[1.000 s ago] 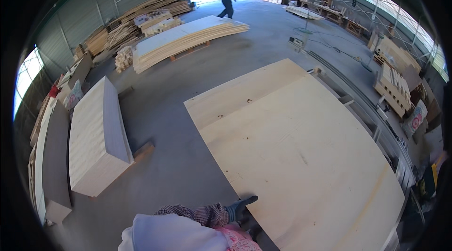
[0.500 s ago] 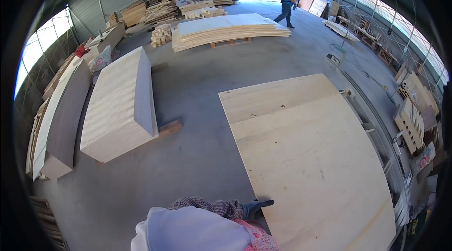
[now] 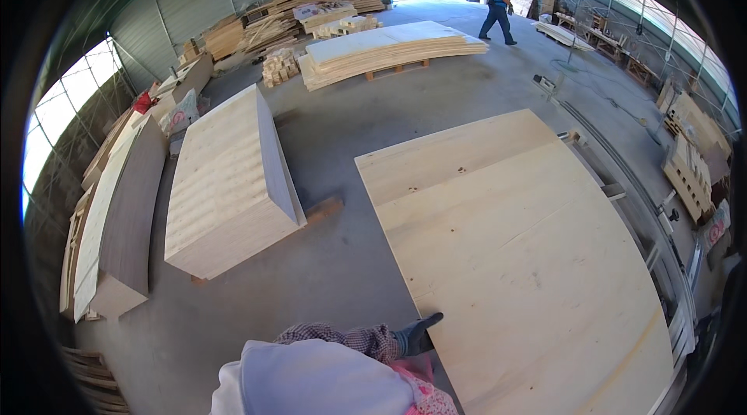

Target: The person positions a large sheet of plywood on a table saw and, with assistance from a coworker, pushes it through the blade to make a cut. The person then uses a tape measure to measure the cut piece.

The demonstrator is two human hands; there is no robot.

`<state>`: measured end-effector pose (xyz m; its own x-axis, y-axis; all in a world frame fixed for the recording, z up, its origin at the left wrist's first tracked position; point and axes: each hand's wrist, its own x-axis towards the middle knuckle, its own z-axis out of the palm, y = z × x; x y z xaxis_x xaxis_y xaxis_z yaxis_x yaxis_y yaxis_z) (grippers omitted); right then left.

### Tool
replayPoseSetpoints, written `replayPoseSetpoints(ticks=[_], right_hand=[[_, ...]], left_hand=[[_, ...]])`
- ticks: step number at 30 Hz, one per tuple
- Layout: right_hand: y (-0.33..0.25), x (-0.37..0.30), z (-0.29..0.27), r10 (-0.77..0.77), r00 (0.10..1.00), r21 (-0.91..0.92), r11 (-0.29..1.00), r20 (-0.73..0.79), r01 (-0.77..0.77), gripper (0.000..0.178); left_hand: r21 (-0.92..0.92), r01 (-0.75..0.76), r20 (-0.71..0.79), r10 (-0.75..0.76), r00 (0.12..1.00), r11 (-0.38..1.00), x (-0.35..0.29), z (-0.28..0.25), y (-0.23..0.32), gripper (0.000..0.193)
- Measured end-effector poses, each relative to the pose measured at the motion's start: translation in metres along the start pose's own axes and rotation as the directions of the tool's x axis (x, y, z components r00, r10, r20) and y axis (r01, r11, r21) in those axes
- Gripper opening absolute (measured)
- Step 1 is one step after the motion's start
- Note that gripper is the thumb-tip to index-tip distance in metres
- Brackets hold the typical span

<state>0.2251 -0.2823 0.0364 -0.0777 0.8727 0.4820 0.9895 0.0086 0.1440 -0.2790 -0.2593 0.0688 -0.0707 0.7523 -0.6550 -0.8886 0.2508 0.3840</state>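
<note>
Gloved hand (image 3: 416, 335) at the near left corner of the large plywood sheet (image 3: 513, 259). Which hand it was could not be told, though its checked sleeve crossed from the left; it lay flat on the edge, fingers extended, not visibly gripping. The other hand was hidden. The sheet ran from the hand toward one o'clock, long axis away from the wearer. Bare concrete floor (image 3: 334, 259) lay open at eleven o'clock, before a stacked block of boards (image 3: 229, 181). A person (image 3: 498, 6) walked far off at twelve.

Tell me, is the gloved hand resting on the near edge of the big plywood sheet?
Yes, the gloved hand lies against the near left edge of the large plywood sheet.
</note>
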Motion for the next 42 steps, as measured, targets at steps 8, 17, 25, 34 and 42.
replayPoseSetpoints(ticks=[8, 17, 25, 34, 42], right_hand=[[-0.022, -0.084, 0.002, 0.169, 0.982, 0.165, 0.969, 0.086, -0.181, 0.040], [-0.038, -0.111, -0.055, 0.419, 0.840, 0.207, 0.839, 0.345, -0.504, 0.056], [-0.010, -0.148, -0.092, 0.415, 0.886, 0.286, 0.840, 0.208, -0.461, 0.048], [0.021, -0.194, -0.078, 0.527, 0.849, 0.332, 0.793, 0.047, -0.511, 0.041], [0.070, -0.220, -0.060, 0.502, 0.860, 0.293, 0.813, 0.086, -0.504, 0.042]], left_hand=[[-0.153, -0.083, 0.219, 0.116, 0.969, 0.985, -0.054, -0.093, 0.030, 0.063], [0.066, -0.120, 0.090, 0.113, 0.989, 0.991, -0.097, -0.132, 0.006, 0.068], [0.091, -0.218, 0.242, 0.190, 0.951, 0.972, -0.115, -0.160, -0.034, 0.074], [0.182, -0.336, 0.157, 0.310, 0.938, 0.924, -0.111, -0.183, -0.074, 0.075], [0.282, -0.467, 0.186, 0.430, 0.883, 0.838, -0.103, -0.189, -0.148, 0.073]])
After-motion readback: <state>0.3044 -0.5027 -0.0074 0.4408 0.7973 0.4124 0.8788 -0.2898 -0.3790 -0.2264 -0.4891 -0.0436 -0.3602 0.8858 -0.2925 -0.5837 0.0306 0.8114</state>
